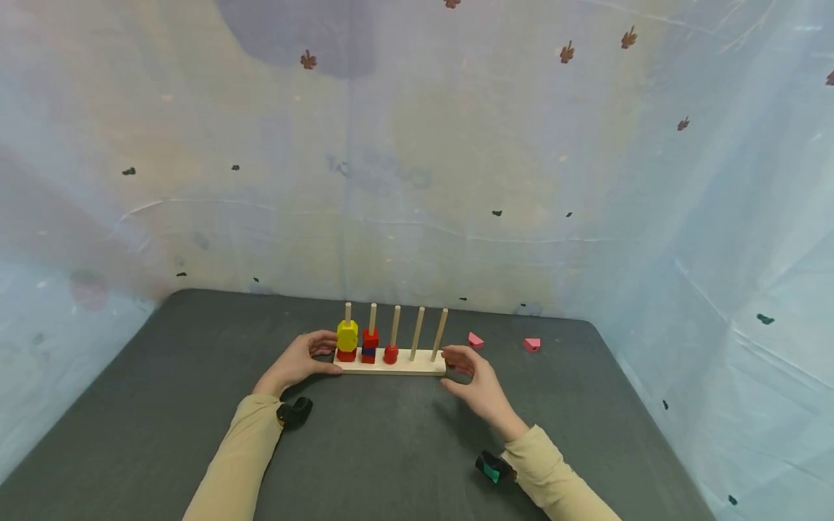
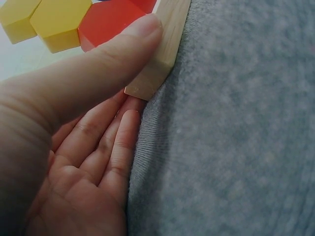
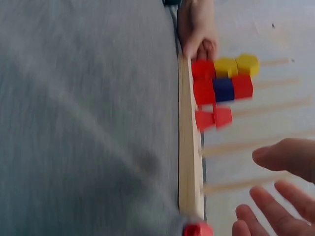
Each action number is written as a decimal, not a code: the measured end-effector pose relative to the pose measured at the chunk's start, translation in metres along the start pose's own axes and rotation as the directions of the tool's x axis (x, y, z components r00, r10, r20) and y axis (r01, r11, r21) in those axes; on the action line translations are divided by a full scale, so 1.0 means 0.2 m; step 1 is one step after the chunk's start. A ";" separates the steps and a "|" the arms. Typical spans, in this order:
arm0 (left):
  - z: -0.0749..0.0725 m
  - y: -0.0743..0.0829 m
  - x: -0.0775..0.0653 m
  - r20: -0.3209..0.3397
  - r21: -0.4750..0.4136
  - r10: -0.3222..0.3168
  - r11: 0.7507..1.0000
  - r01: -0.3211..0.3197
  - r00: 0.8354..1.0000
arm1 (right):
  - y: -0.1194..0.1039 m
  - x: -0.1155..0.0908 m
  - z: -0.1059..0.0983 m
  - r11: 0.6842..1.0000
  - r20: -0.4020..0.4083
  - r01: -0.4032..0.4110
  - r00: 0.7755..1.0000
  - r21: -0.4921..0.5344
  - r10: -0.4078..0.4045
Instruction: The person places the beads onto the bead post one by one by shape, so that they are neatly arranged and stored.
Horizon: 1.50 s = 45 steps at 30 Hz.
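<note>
A pale wooden peg stand [image 1: 413, 364] with several upright pegs sits in front of me. Its left peg bears yellow hexagonal blocks [image 1: 347, 336] over a red one; the second peg has red blocks with a dark blue block [image 1: 368, 352] between them. On the middle peg are small red blocks [image 1: 391, 354]. My left hand [image 1: 303, 363] holds the stand's left end, the thumb [image 2: 142, 29] on its front edge and the fingers behind. At the right end my right hand [image 1: 481, 383] hovers, thumb and fingers spread apart with nothing between them.
Two pinkish-red blocks [image 1: 476, 340] [image 1: 532, 344] lie on the dark table [image 1: 378, 449] right of the stand. Another red block [image 3: 198, 229] shows by the stand's right end in the right wrist view. A patterned sheet [image 1: 417, 181] hangs behind the table.
</note>
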<state>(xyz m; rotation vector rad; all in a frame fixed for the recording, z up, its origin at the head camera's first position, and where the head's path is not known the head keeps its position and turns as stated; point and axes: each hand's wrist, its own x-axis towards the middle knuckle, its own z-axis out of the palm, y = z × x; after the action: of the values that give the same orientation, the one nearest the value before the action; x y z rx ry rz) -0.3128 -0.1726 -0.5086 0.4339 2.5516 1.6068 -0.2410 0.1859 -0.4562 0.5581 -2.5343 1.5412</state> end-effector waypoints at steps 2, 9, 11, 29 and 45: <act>0.00 0.00 0.00 -0.002 -0.013 -0.012 1.000 0.012 1.000 | 0.03 0.01 -0.04 0.999 -0.015 0.007 1.000 -0.032 -0.007; -0.01 0.01 0.00 -0.003 -0.021 -0.026 0.999 0.025 1.000 | 0.13 0.05 -0.13 0.987 -0.021 0.038 0.999 -0.153 -0.042; -0.01 0.01 0.00 0.001 -0.023 -0.019 1.000 0.019 1.000 | 0.16 0.07 -0.14 0.982 -0.013 0.061 0.998 -0.178 -0.064; 0.00 0.02 0.00 -0.001 -0.029 -0.027 0.999 0.027 1.000 | 0.30 0.20 -0.15 0.945 0.128 0.102 0.990 -0.310 -0.064; -0.02 0.15 -0.06 0.028 -0.043 -0.015 0.999 0.016 0.999 | 0.30 0.24 -0.13 0.940 0.233 0.084 0.972 -0.330 -0.005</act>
<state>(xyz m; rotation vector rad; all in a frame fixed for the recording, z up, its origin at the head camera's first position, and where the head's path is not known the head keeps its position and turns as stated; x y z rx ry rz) -0.2974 -0.1669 -0.4817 0.4277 2.4888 1.6359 -0.3095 0.2221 -0.4806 0.7748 -2.8462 1.0399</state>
